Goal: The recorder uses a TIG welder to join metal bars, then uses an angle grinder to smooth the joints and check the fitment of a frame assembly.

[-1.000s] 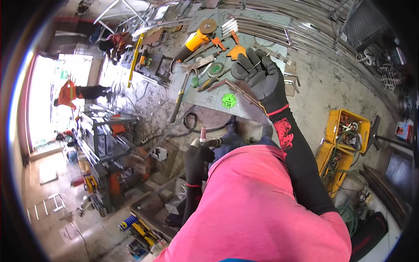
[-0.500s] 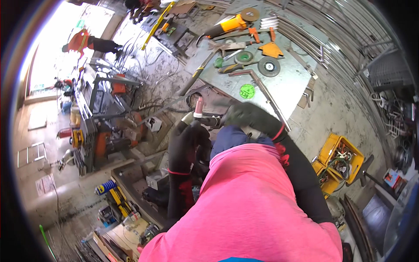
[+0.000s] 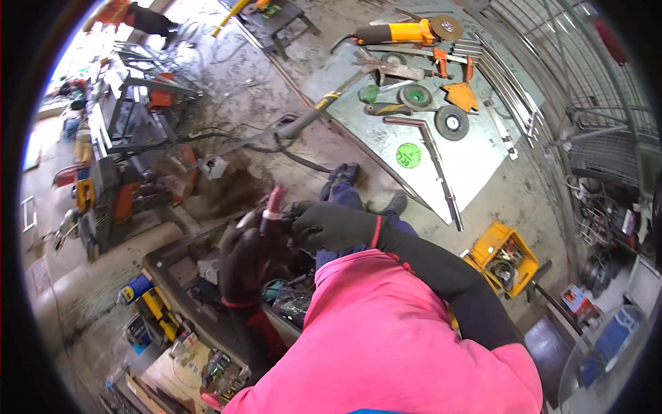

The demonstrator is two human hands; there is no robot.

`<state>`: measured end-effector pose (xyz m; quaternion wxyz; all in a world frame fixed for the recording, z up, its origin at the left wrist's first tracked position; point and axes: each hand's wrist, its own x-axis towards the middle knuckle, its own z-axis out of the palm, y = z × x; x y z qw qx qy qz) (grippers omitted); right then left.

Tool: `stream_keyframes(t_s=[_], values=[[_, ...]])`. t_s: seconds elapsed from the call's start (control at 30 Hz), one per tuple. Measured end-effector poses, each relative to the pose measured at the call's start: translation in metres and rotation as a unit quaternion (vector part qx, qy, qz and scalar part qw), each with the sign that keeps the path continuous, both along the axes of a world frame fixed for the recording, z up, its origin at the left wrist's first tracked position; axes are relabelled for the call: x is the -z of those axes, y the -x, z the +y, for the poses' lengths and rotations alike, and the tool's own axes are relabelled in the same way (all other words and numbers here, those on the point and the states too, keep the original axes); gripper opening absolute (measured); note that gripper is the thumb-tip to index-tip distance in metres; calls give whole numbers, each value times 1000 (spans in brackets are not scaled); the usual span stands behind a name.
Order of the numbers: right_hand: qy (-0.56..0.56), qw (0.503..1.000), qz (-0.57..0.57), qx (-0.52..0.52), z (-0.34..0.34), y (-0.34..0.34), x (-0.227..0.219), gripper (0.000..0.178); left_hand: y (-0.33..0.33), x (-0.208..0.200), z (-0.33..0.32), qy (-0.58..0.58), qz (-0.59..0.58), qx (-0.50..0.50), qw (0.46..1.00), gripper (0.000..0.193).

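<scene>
Both my hands wear dark gloves and meet in front of my body, over an open bin. My left hand point(image 3: 241, 257) is closed around a welding torch point(image 3: 274, 201), which has a reddish-pink nozzle pointing up and a white ring at its base. Close against the torch's right side, my right hand point(image 3: 338, 226) has its fingers curled in. What those fingers pinch is hidden by the dark glove and the shadow. Below the hands, the grey bin point(image 3: 200, 238) holds dark items and a clear plastic bag point(image 3: 291, 303).
A metal-topped table point(image 3: 372, 148) ahead carries an angle grinder point(image 3: 400, 32), discs, a hammer, clamps and bent tubes. Metal frames point(image 3: 114, 131) crowd the left. At right stands a yellow crate point(image 3: 500, 259). A cable point(image 3: 303, 162) crosses the floor beyond my shoes point(image 3: 345, 172).
My view has shifted, so the table sits further right. My right hand, blurred before, has come in beside the torch. My left hand keeps its hold on it.
</scene>
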<state>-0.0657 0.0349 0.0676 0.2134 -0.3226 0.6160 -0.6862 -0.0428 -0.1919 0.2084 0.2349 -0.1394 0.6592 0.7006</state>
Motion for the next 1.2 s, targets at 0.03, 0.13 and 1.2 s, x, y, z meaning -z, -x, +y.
stream_keyframes(t_s=[0.03, 0.13, 1.2], values=[[-12, 998, -51, -29, -4, 4, -10, 16, -1, 12, -22, 110, 64, 15, 992, 57], [-13, 999, -11, 35, -26, 4, 14, 15, 15, 44, -45, 225, 150, 32, 962, 47], [-315, 570, -463, 601, 79, -251, -17, 35, 187, 617, 225, 467, 221, 532, 671, 31]])
